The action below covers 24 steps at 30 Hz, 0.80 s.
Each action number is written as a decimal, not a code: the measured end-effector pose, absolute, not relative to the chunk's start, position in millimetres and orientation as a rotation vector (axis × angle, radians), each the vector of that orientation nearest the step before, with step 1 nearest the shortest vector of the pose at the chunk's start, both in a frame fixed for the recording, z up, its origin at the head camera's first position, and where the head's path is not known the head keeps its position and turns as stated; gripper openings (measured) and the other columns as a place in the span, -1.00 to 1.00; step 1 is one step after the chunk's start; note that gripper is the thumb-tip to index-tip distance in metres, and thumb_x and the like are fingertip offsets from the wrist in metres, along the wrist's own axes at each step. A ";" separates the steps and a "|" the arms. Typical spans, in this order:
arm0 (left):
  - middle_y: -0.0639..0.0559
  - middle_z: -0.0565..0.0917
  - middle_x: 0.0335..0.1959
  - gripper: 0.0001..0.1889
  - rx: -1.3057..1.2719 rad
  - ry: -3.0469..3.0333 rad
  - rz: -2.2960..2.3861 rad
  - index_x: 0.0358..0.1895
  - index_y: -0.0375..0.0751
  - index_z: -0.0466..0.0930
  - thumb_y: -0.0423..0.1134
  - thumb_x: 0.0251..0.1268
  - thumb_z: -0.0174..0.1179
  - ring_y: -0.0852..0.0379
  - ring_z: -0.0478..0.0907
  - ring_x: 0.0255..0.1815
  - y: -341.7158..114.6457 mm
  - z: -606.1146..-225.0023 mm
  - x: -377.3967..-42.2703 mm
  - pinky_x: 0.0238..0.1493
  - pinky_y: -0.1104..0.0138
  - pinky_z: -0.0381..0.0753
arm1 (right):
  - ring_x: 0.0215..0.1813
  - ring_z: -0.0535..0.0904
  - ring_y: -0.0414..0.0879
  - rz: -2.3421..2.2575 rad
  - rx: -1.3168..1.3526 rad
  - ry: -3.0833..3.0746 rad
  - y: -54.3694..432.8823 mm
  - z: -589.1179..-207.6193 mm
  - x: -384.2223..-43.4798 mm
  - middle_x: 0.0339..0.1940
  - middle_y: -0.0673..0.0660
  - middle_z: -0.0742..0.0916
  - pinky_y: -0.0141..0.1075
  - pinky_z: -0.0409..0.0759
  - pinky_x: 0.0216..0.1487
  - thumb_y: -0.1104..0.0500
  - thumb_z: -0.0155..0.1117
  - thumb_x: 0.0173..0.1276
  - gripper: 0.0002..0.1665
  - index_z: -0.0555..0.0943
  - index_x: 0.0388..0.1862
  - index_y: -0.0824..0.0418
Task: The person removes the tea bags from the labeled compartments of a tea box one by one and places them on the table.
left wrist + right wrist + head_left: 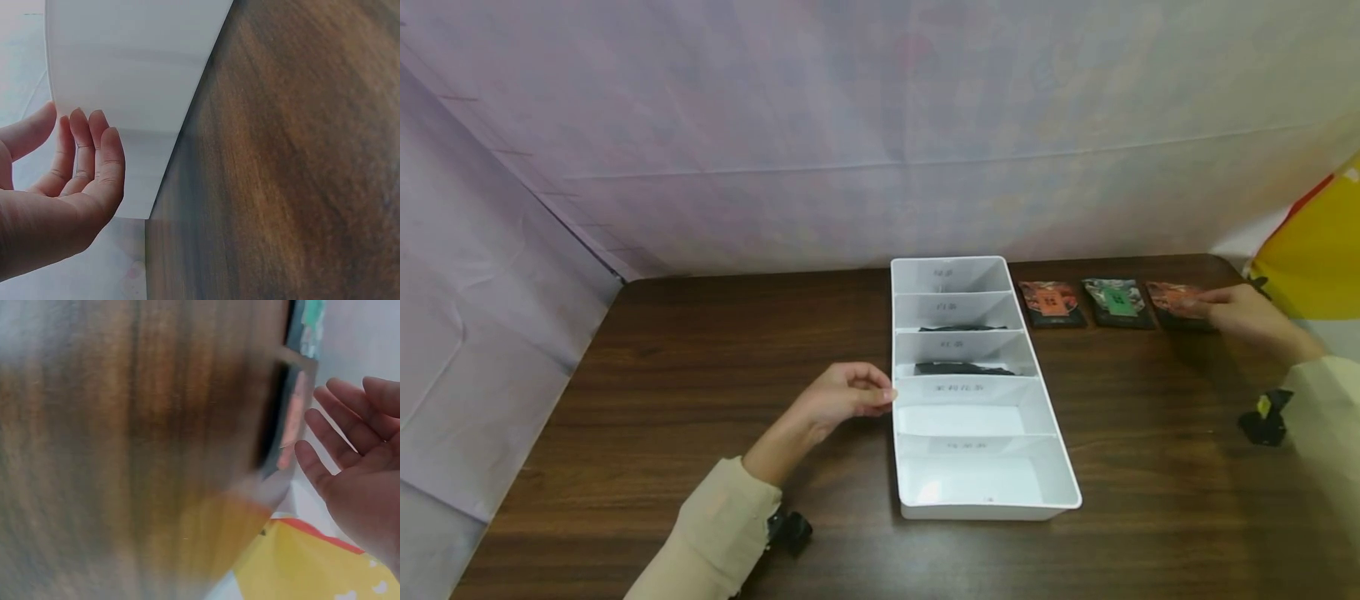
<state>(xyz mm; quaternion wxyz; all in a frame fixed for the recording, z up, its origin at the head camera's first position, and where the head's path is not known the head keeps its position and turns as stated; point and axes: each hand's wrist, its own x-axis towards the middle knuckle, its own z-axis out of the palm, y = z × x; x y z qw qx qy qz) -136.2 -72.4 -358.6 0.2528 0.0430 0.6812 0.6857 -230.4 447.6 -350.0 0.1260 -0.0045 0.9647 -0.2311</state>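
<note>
My left hand [850, 393] is at the left wall of a white divided box [987, 511]. Its thumb and fingertips pinch the rim, as the left wrist view shows from the outer side. At the back right, my right hand [1247, 315] is over the rightmost packet [1172, 298], dark with an orange label. In the right wrist view the fingers of the right hand [356, 431] are loosely spread beside that packet [289, 425], with nothing between them. A green-labelled packet [1118, 302] and another orange-labelled packet [1051, 302] lie to its left.
Two middle compartments of the box hold dark packets [966, 368], mostly hidden by the dividers. Printed labels mark the compartments. A pale curtain [775, 142] hangs behind the brown table [737, 333]. Yellow cloth [1315, 250] is at the far right.
</note>
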 end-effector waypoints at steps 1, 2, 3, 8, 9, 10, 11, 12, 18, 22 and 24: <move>0.01 0.54 -0.49 -0.91 0.118 1.853 1.863 -0.27 -0.53 0.44 -0.53 0.19 0.10 0.21 0.53 -0.42 -72.5 -358.6 -136.2 -0.10 0.17 0.56 | 0.09 0.23 0.51 -0.668 -0.014 2.817 446.5 -347.8 -230.5 0.13 0.63 0.30 0.27 0.29 -0.02 -0.16 -0.36 0.45 -0.19 0.26 0.15 0.62; 0.01 0.54 -0.49 -0.91 0.119 1.852 1.863 -0.27 -0.54 0.44 -0.53 0.19 0.10 0.21 0.53 -0.42 -72.6 -358.6 -136.1 -0.10 0.17 0.56 | 0.06 0.26 0.50 -0.666 -0.016 2.824 444.9 -345.0 -230.3 0.13 0.63 0.31 0.24 0.34 -0.07 -0.18 -0.36 0.44 -0.16 0.26 0.15 0.63; 0.01 0.54 -0.49 -0.91 0.121 1.852 1.863 -0.27 -0.54 0.43 -0.53 0.19 0.10 0.21 0.53 -0.42 -72.7 -358.7 -136.1 -0.11 0.18 0.56 | -0.01 0.31 0.47 -0.664 -0.015 2.831 443.2 -341.9 -230.0 0.12 0.63 0.33 0.19 0.40 -0.16 -0.23 -0.36 0.42 -0.11 0.26 0.17 0.61; 0.02 0.54 -0.49 -0.90 0.125 1.852 1.861 -0.27 -0.54 0.43 -0.53 0.20 0.09 0.21 0.53 -0.41 -72.7 -358.5 -136.2 -0.11 0.18 0.56 | -0.01 0.37 0.39 -0.703 -0.053 2.847 427.1 -322.2 -224.8 0.15 0.57 0.35 0.02 0.48 -0.31 -0.31 -0.37 0.38 -0.10 0.27 0.25 0.46; 0.02 0.54 -0.49 -0.90 0.125 1.852 1.860 -0.26 -0.54 0.43 -0.53 0.20 0.09 0.21 0.53 -0.41 -72.6 -358.5 -136.2 -0.11 0.18 0.56 | 0.00 0.38 0.38 -0.726 -0.066 2.850 422.4 -318.3 -223.6 0.16 0.55 0.36 0.04 0.49 -0.29 -0.30 -0.36 0.39 -0.12 0.27 0.26 0.44; 0.02 0.54 -0.49 -0.90 0.123 1.852 1.860 -0.26 -0.54 0.43 -0.53 0.20 0.09 0.21 0.53 -0.42 -72.6 -358.4 -136.1 -0.11 0.18 0.56 | 0.06 0.36 0.38 -0.732 -0.086 2.855 417.3 -314.0 -222.3 0.18 0.53 0.36 0.07 0.49 -0.22 -0.29 -0.35 0.39 -0.14 0.28 0.27 0.42; 0.02 0.54 -0.49 -0.90 0.122 1.853 1.860 -0.26 -0.54 0.43 -0.53 0.20 0.09 0.21 0.53 -0.42 -72.5 -358.3 -136.1 -0.11 0.18 0.56 | 0.04 0.39 0.35 -0.741 -0.106 2.867 412.2 -309.9 -220.8 0.17 0.51 0.39 0.07 0.50 -0.22 -0.27 -0.32 0.40 -0.17 0.29 0.26 0.41; 0.02 0.54 -0.49 -0.90 0.120 1.853 1.860 -0.27 -0.54 0.43 -0.53 0.19 0.10 0.21 0.53 -0.42 -72.4 -358.2 -136.1 -0.11 0.18 0.56 | 0.04 0.40 0.34 -0.743 -0.123 2.874 406.5 -305.7 -219.5 0.16 0.50 0.40 0.09 0.49 -0.19 -0.26 -0.30 0.41 -0.18 0.30 0.26 0.40; 0.02 0.54 -0.50 -0.91 0.118 1.849 1.866 -0.27 -0.55 0.43 -0.54 0.19 0.10 0.21 0.53 -0.43 -72.0 -357.7 -135.7 -0.10 0.17 0.56 | -0.08 0.55 -0.20 -0.727 -0.248 2.852 371.7 -281.5 -208.9 0.10 0.37 0.52 -0.35 0.54 -0.17 -0.17 -0.20 0.44 -0.33 0.40 0.20 0.34; 0.02 0.54 -0.50 -0.91 0.119 1.846 1.868 -0.27 -0.55 0.43 -0.54 0.19 0.09 0.21 0.53 -0.42 -72.0 -357.3 -135.6 -0.10 0.16 0.56 | -0.13 0.51 -0.21 -0.760 -0.307 2.838 346.7 -269.6 -197.8 0.07 0.30 0.57 -0.32 0.50 -0.25 -0.09 -0.08 0.43 -0.46 0.47 0.16 0.26; 0.02 0.54 -0.50 -0.91 0.120 1.846 1.869 -0.27 -0.54 0.43 -0.54 0.19 0.09 0.21 0.53 -0.42 -72.1 -357.1 -135.7 -0.10 0.17 0.56 | -0.15 0.50 -0.19 -0.779 -0.362 2.836 334.5 -266.0 -193.6 0.05 0.25 0.59 -0.31 0.49 -0.27 -0.03 -0.03 0.42 -0.54 0.51 0.12 0.23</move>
